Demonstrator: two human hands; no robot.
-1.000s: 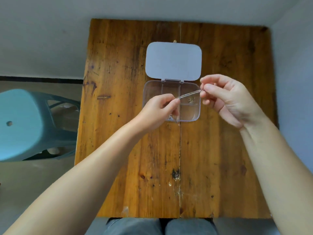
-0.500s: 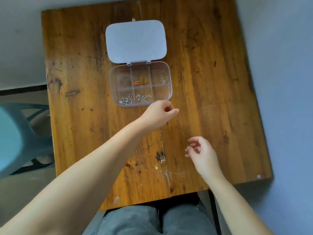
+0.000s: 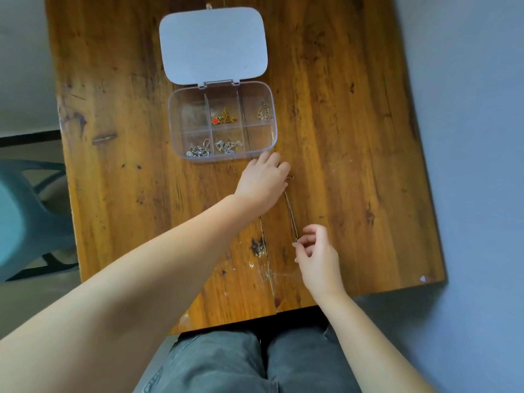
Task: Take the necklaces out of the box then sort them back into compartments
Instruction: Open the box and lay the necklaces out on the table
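Observation:
A clear plastic box (image 3: 175, 123) with six compartments lies open on the wooden table (image 3: 354, 137), its lid (image 3: 213, 43) flat behind it. A gold necklace with a red charm (image 3: 222, 118) fills the top middle compartment. Another gold necklace (image 3: 263, 112) is top right, and silver ones sit bottom left (image 3: 198, 150) and bottom middle (image 3: 228, 146). A thin chain necklace (image 3: 290, 208) stretches straight on the table in front of the box. My left hand (image 3: 262, 180) pinches its far end; my right hand (image 3: 317, 251) pinches its near end.
A teal plastic chair (image 3: 25, 211) stands left of the table. My knees in grey trousers (image 3: 255, 361) are under the near edge. The table's right half is bare wood, with a blue wall (image 3: 476, 165) to the right.
The chain came out of the box, held over it a second ago. Both hands have lowered it toward me and now stretch it flat on the wood.

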